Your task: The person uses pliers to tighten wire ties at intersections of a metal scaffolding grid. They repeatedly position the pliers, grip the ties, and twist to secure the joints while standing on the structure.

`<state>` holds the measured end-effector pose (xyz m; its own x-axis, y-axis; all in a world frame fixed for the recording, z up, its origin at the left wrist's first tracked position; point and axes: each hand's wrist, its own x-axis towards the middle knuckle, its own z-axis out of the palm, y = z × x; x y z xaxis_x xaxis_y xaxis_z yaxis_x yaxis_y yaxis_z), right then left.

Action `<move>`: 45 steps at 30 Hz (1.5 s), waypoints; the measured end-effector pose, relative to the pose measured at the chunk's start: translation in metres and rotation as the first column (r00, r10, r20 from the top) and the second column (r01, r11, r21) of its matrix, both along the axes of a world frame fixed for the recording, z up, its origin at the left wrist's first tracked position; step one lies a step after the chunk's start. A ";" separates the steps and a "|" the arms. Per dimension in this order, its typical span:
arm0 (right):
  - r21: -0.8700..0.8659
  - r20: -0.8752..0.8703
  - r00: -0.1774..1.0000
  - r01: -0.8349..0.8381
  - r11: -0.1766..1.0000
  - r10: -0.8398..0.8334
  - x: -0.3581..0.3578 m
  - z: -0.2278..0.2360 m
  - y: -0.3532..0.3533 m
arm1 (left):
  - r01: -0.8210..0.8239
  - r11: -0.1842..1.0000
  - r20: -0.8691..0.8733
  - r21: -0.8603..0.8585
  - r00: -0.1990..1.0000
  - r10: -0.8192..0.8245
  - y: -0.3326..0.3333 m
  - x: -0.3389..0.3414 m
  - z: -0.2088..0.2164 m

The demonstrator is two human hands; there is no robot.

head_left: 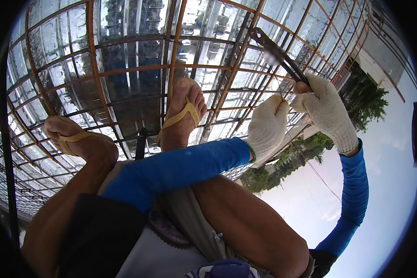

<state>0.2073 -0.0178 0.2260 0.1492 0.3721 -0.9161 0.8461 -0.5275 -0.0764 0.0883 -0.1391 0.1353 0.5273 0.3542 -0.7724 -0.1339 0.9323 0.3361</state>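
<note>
My right hand (pixel 326 109), in a white knitted glove, is closed round the handles of dark metal pincers (pixel 287 63). Their jaw end points up and left, over the bar mesh. Just left of it, my left hand (pixel 268 121) wears a matching glove with a green cuff edge. Its thumb and fingers are pinched together on what looks like thin wire, though the fingertips cover most of it. Beneath both hands lies a grid of rusty steel bars (pixel 143 69).
Shiny ribbed metal sheeting (pixel 129 23) lies under the grid. My feet, in yellow flip-flops (pixel 184 115), rest on the bars. A dark upright bar (pixel 7 139) stands at far left. Trees (pixel 363 95), a building (pixel 387 55) and sky show past the right edge.
</note>
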 end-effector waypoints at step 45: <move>0.223 0.290 0.901 -0.391 0.893 0.322 -0.005 -0.058 -0.090 | -0.457 0.839 -0.231 -0.295 0.886 0.402 0.107 0.033 -0.053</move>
<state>0.2024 -0.1078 0.1684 0.1607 0.6685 -0.7261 0.9830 -0.1747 0.0567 0.1209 -0.0323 0.0824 0.2476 0.2252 -0.9423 -0.5197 0.8517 0.0670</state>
